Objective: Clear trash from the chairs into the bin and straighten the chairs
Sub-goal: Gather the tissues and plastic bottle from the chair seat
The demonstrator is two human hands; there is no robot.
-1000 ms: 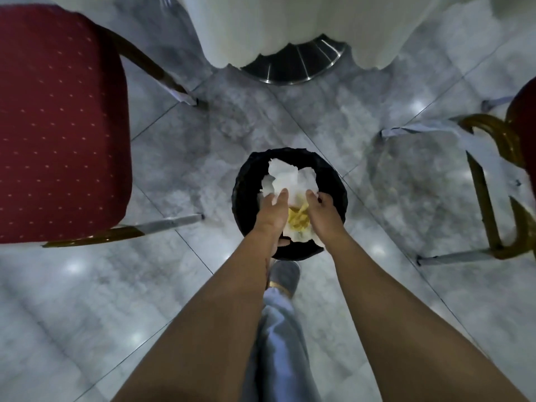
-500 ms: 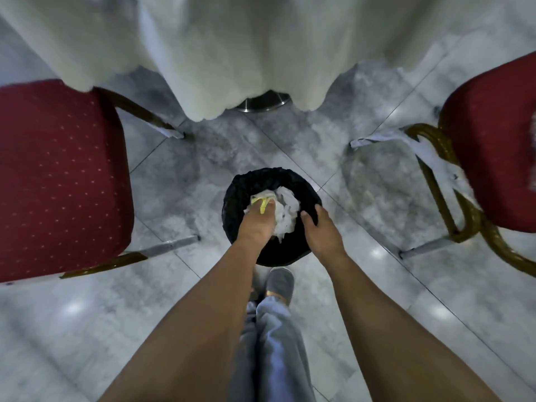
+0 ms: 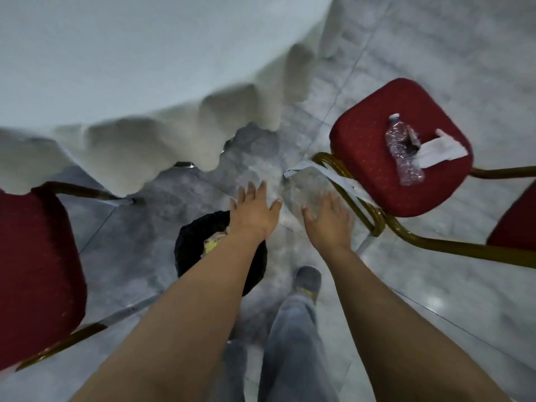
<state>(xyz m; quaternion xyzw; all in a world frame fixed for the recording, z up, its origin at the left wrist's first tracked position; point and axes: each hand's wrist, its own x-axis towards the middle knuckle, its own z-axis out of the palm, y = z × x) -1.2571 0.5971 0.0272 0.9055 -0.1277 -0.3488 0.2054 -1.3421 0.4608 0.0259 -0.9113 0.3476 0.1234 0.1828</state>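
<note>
Trash: some of it, white paper and a yellow scrap (image 3: 211, 245), already lies in the bin (image 3: 191, 250) under my left forearm.
My hands: left hand (image 3: 255, 211) and right hand (image 3: 329, 220) both empty, fingers spread, above the floor.
Left to clear: a plastic bottle (image 3: 403, 149) and a napkin (image 3: 442, 149) on the right chair (image 3: 365, 158).
Left chair (image 3: 34, 262): seat bare where I can see it.
Straightening: I judge it not yet done; the right chair sits askew.

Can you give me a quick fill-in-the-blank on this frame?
1. The bottle lies on the ____ seat of the chair.
2. Both hands, left hand and right hand, hold ____.
3. The bin is ____ in colour.
4. Beside the bottle lies a white ____.

Missing: red; nothing; black; tissue
</note>
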